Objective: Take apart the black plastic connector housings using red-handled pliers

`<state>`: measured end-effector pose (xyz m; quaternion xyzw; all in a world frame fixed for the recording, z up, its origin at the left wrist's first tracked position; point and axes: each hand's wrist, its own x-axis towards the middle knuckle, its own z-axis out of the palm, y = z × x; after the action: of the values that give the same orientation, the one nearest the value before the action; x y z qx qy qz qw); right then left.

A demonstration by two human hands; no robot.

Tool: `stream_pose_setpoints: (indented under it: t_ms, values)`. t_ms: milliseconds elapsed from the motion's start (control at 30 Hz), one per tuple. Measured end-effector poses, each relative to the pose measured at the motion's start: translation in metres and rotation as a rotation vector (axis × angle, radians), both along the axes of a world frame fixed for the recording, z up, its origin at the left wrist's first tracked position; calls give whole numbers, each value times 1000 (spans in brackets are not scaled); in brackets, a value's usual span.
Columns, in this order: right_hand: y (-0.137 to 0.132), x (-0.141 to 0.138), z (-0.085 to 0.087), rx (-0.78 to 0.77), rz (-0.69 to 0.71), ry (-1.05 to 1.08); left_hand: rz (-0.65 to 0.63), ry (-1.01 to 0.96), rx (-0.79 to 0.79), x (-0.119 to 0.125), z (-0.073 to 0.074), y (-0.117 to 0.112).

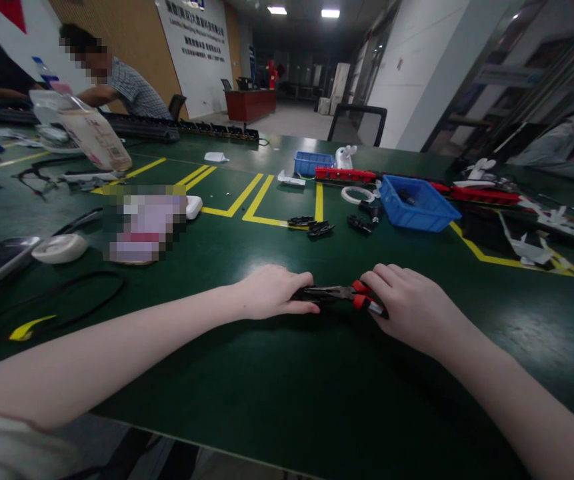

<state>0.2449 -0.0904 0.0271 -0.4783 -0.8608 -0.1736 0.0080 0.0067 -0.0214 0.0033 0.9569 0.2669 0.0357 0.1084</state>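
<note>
My right hand (411, 303) is closed around the red-and-black handles of a pair of pliers (361, 298). The pliers' metal jaws point left, toward my left hand (271, 292). Between thumb and fingers, my left hand pinches a small dark piece (305, 293), mostly covered by the fingers; its kind is hard to make out. The jaws meet or overlap this piece, but whether they grip it cannot be told. Beyond my hands lie small bundles of black parts (319, 229) on the green table (277, 380).
A blue bin (417, 207) with dark items stands at the right, near a white ring (357, 195) and red strips (345, 175). Farther back is a smaller blue bin (313, 162). At left are a phone (144, 227), a white round object (60, 248) and cables. A person (137, 87) sits across.
</note>
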Motion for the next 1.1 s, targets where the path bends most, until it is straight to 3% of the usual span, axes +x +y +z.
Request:
stream_pose_setpoints:
  t_ms: [667,1100]
  values:
    - [-1,10,3,19,59,88,-32,-110,-24,-2,-3,0]
    - [2,19,3,68,109,98,-127,-134,-28,-5,-3,3]
